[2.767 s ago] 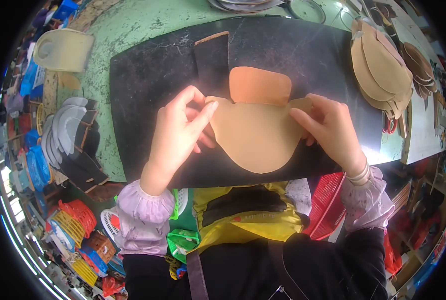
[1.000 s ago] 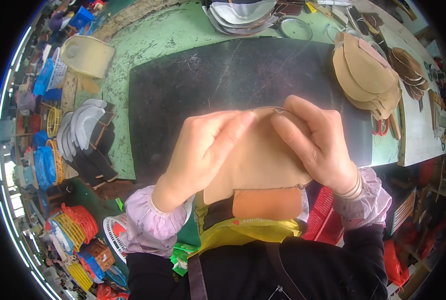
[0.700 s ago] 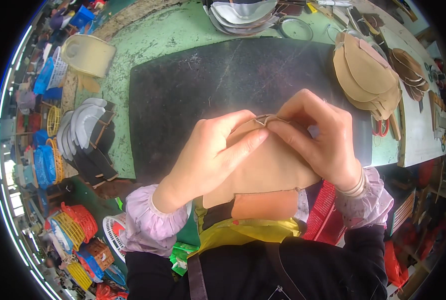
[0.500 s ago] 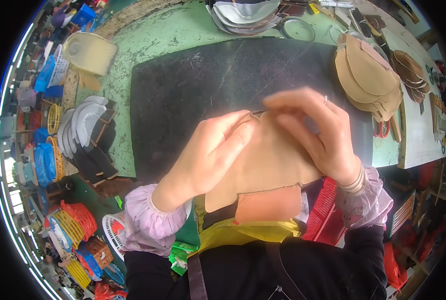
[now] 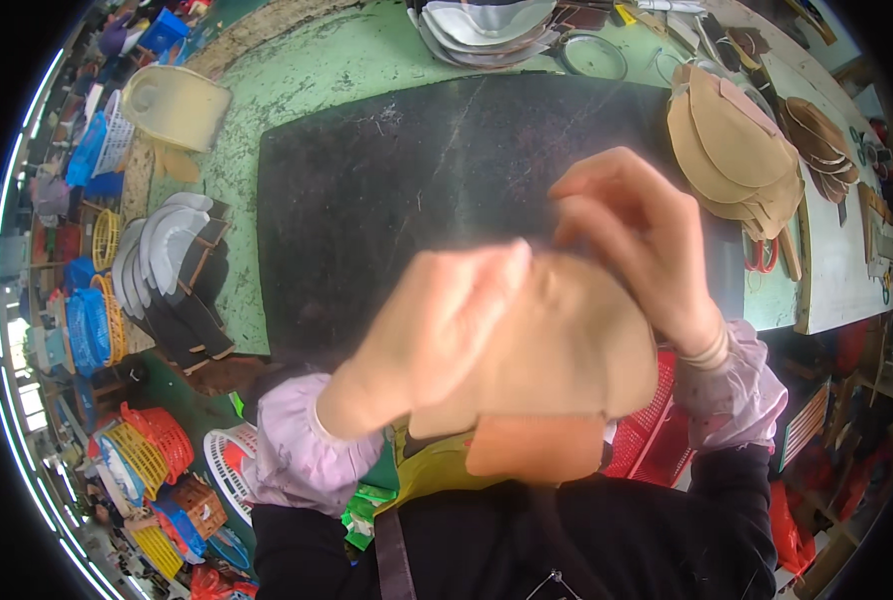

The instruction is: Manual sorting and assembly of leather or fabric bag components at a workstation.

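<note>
A tan leather-like piece point(image 5: 577, 340) with a rounded far edge hangs in front of my body, bulging slightly. An orange-brown strip point(image 5: 537, 447) is joined along its near edge by a stitched-looking seam. My left hand point(image 5: 437, 330), smeared by motion, pinches the piece at its far left edge between thumb and fingers. Beside the far right edge, my right hand point(image 5: 647, 240) is raised with its fingers bent and a gap between thumb and forefinger. Nothing shows clearly in it. Under the piece a bit of yellow material point(image 5: 432, 470) lies on my lap.
A dark mat point(image 5: 367, 200) covers the middle of the green table point(image 5: 297, 75). Stacked tan pieces point(image 5: 737, 150) lie at the right, near red-handled scissors point(image 5: 763, 256). Grey-and-black pieces point(image 5: 167, 250) are fanned out at the left. A red basket point(image 5: 657, 425) stands below the table edge.
The tan piece has shifted toward my body, its orange-brown strip lower and the whole more bulged. My right hand has drawn back from the far edge, its fingers bending more.
</note>
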Available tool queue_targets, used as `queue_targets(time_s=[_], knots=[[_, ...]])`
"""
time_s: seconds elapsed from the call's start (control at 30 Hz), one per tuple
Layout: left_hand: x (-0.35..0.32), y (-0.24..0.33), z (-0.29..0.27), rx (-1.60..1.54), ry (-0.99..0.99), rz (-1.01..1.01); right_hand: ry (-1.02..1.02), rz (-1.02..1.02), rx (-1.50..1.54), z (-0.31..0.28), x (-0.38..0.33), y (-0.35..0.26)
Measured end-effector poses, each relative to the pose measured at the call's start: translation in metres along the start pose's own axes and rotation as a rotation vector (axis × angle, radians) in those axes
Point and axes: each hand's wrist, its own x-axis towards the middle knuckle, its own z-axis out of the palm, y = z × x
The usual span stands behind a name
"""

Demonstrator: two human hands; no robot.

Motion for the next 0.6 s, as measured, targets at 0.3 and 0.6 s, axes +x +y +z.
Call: queue_targets(time_s=[0.3,0.6], knots=[[0.014,0.0,-0.001,0.479,0.243,0.287,-0.082,-0.521,-0.35,-0.004,-0.002,-0.001],[0.007,-0.017,-0.047,0.306,0.081,0.625,-0.068,-0.928,-0.519,-0.005,-0.016,0.045]])
